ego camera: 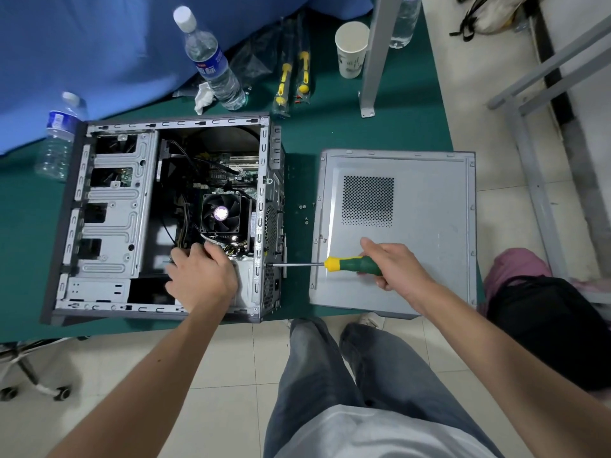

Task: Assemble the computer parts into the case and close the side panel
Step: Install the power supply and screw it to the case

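Now | right hand (395,264) grips screwdriver (353,265), tip at case (264,206) rear; left hand (200,276) curled on power supply (246,279)

Bare forearms, white shirt (380,438), faded grey-blue jeans (330,375), pale shoe (370,320).

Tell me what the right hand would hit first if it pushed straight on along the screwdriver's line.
The right hand points its screwdriver leftward; the tip already sits at the case's rear panel, so that comes first.
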